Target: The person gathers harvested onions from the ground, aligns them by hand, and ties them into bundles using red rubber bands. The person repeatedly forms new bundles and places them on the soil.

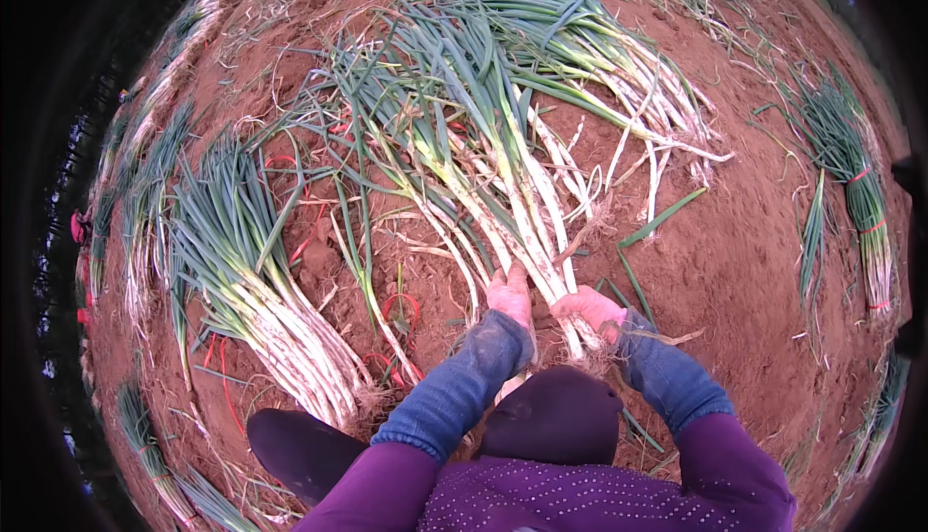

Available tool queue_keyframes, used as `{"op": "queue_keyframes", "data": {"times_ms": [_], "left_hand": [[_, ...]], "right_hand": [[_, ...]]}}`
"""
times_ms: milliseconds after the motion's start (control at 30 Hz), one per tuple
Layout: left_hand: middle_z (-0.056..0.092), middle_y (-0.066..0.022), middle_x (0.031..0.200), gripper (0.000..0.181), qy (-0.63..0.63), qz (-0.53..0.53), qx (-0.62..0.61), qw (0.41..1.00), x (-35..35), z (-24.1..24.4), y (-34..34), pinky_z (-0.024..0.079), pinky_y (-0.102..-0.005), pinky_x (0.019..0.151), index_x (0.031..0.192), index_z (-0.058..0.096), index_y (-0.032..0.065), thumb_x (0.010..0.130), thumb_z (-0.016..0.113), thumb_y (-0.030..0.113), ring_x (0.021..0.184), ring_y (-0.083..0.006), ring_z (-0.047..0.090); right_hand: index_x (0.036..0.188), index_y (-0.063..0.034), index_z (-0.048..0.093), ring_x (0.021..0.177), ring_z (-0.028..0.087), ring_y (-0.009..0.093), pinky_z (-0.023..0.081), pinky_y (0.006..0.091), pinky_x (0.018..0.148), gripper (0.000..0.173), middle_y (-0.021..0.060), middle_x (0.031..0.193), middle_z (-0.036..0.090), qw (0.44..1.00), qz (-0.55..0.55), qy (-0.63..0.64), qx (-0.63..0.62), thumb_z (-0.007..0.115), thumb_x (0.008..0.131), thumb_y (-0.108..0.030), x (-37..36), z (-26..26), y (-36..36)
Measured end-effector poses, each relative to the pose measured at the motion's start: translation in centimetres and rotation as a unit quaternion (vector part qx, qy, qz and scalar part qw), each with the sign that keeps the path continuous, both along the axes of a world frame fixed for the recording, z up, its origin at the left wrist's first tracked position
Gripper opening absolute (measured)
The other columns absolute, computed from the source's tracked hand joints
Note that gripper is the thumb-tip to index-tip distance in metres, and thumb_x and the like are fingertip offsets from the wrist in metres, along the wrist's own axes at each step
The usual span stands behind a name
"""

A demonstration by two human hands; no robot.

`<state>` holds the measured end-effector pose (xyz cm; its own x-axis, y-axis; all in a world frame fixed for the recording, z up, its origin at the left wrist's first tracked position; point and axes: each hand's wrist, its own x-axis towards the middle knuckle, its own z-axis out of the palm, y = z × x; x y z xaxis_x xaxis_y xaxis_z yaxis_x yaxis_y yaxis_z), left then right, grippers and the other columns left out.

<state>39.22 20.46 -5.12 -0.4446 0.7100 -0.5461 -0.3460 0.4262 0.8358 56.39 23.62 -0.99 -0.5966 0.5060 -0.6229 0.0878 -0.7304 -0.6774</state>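
Observation:
Several long green onions (533,224) with white stalks and green tops lie before me, root ends toward my knees. My right hand (591,309) is closed around the lower white stalks, just above the roots. My left hand (511,296) is on stalks at the left of the same group; its fingertips are partly hidden. To the left, a loose pile of green onions (290,329) rests on the soil, roots near my knee. Another pile (623,68) lies beyond, at the upper right.
Red ties (406,307) are scattered on the reddish soil (732,271). Tied bundles of green onions stretch along the right (870,220) and the lower left (156,459). More onions (145,220) lie in a row at the far left. Loose leaves (663,217) litter the ground.

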Motion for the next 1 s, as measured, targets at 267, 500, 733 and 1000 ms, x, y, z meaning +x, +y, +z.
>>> {"op": "queue_keyframes", "data": {"times_ms": [267,500,733,1000], "left_hand": [[0.07,-0.013,0.109,0.046,0.018,-0.073,0.043,0.996,-5.3,-2.3,-2.4,0.053,-0.0349,0.084,0.123,0.064,-0.002,0.1,0.06,0.037,0.091,-0.0208,0.066],[0.069,-0.0264,0.114,0.051,0.332,-0.333,-0.274,0.839,-8.9,-4.4,-2.5,0.05,-0.045,0.097,0.117,0.066,-0.0021,0.086,0.066,0.039,0.109,-0.0395,0.067],[0.074,-0.0205,0.102,0.032,0.331,-0.454,-0.166,0.81,-8.7,-11.2,-3.5,0.055,-0.0393,0.087,0.111,0.074,0.0068,0.084,0.07,0.025,0.098,-0.0339,0.072],[0.074,-0.0149,0.103,0.028,-0.012,-0.265,-0.14,0.954,-7.9,-8.3,-3.5,0.055,-0.035,0.081,0.106,0.074,-0.0025,0.086,0.069,0.017,0.093,-0.023,0.07]], "right_hand": [[0.117,0.0065,0.063,0.071,0.071,0.025,0.062,0.0398,0.068,0.037,0.017,0.093,0.073,0.99,-0.045,0.035,-0.13,0.066,0.081,-0.002,0.9,-2.0,-2.2],[0.103,0.0045,0.071,0.069,0.068,0.018,0.056,0.0325,0.07,0.03,0.011,0.084,0.071,0.985,0.105,-0.129,0.055,0.077,0.076,-0.008,0.2,-5.5,-2.1],[0.113,0.0027,0.063,0.103,0.068,0.041,0.053,0.0434,0.092,0.063,0.0265,0.107,0.07,0.852,0.158,-0.454,0.208,0.084,0.067,-0.036,-6.3,-8.6,-7.5],[0.111,0.0009,0.071,0.085,0.067,0.014,0.053,0.0306,0.077,0.04,0.0065,0.093,0.073,0.978,0.057,-0.195,0.049,0.082,0.075,-0.013,-5.7,-6.8,-6.8]]}}
